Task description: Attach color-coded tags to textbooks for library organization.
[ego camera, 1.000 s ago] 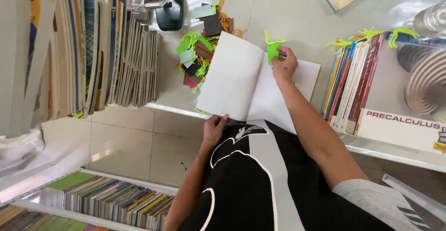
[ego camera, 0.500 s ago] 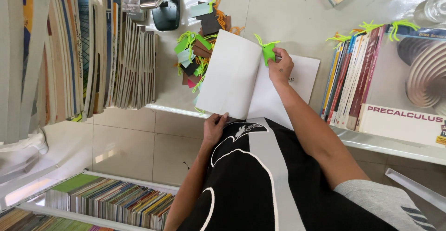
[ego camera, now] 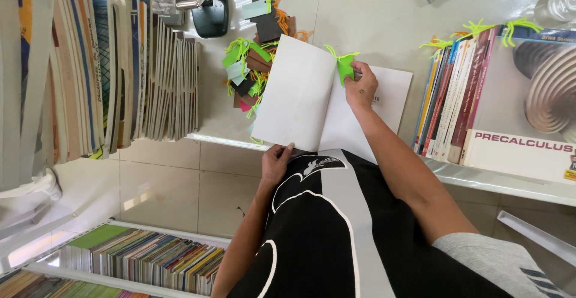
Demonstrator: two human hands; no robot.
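Here, a green tag [ego camera: 345, 69] is pinched by the right hand [ego camera: 361, 86] over the open book [ego camera: 312, 103]. The book's lower edge is clasped by the left hand [ego camera: 276, 163].

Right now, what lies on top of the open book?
On the open book the right hand holds a green bookmark at the gutter. The hand covers part of the right page.

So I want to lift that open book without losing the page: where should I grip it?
Grip the book at its near edge by the spine fold, from below, where the left hand already pinches. The right hand holds a green bookmark up top.
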